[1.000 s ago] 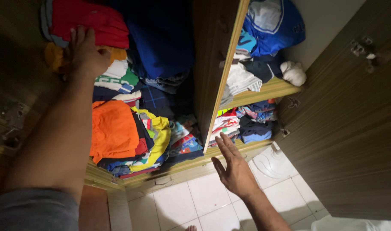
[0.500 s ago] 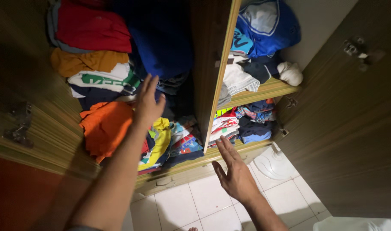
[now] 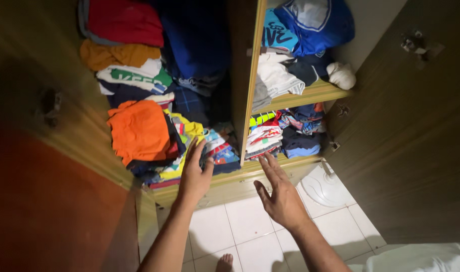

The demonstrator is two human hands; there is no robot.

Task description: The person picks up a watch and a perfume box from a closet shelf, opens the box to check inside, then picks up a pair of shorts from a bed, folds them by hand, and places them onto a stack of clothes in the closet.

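I see left hand (image 3: pixel 193 174) open, empty, near folded clothes (image 3: pixel 197 146) | right hand (image 3: pixel 280 196) open, empty | clothes look soft, light, floppy; I'd grip under the fold

We look down into an open wooden wardrobe (image 3: pixel 250 90), dimly lit, its upright divider at twelve o'clock. One brown door (image 3: pixel 411 141) swings open at three o'clock, another (image 3: pixel 38 100) at nine. White floor tiles (image 3: pixel 240 231) spread at six o'clock, a pale wall (image 3: pixel 376 20) at one.
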